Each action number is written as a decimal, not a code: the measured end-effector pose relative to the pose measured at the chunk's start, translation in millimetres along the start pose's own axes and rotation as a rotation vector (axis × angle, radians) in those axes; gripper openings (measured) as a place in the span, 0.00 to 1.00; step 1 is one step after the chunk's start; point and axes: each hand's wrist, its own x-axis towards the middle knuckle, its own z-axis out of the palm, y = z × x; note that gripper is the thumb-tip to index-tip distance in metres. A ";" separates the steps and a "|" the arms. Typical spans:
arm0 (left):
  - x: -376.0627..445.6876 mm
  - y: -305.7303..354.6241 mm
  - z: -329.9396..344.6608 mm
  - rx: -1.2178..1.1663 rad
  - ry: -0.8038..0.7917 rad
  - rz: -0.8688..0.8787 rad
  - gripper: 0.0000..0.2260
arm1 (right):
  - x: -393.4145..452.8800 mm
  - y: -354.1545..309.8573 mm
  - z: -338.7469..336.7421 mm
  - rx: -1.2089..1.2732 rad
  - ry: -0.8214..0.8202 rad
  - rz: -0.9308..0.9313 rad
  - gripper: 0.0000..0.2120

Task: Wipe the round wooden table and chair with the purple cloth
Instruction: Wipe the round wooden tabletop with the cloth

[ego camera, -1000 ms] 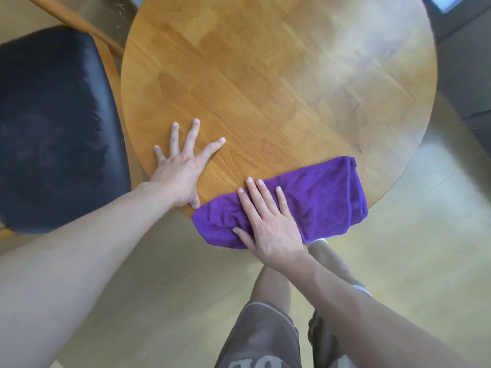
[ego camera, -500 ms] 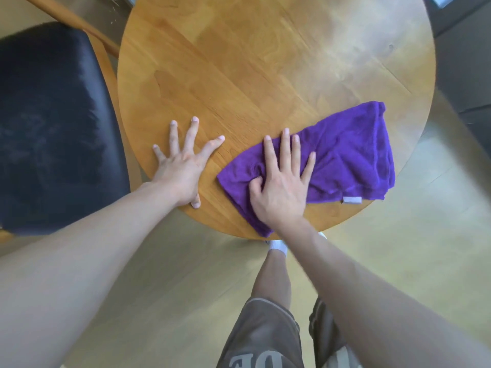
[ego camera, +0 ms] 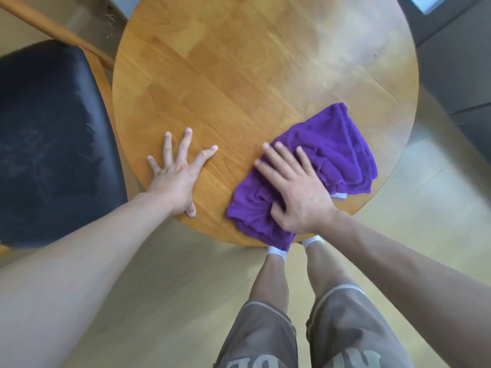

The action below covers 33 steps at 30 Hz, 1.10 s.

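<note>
Since a half-second ago the purple cloth is bunched closer to the bench rim at 5 o'clock. The right hand presses flat on it; the left hand lies splayed at 7 o'clock, beside the chair.

One table, one chair, one cloth, two hands showing: left hand, right hand.

Pale wood-look floor underfoot, softly lit — grey cabinet fronts stand off to the right, and a strip of bright window shows at the top corner.
</note>
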 end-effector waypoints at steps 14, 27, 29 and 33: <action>-2.8 2.8 -1.3 0.044 0.021 -0.011 0.70 | -22.2 -62.6 56.0 -0.095 0.019 0.238 0.41; -4.9 4.1 -3.2 0.041 0.018 -0.015 0.70 | 11.4 59.9 -3.1 -0.144 0.201 0.447 0.38; -4.9 4.7 -4.3 0.049 0.015 -0.018 0.70 | 24.2 22.6 6.2 -0.070 0.266 0.695 0.38; -4.1 4.8 -3.1 0.058 0.033 -0.020 0.72 | 22.4 -38.5 33.9 -0.028 0.200 0.668 0.39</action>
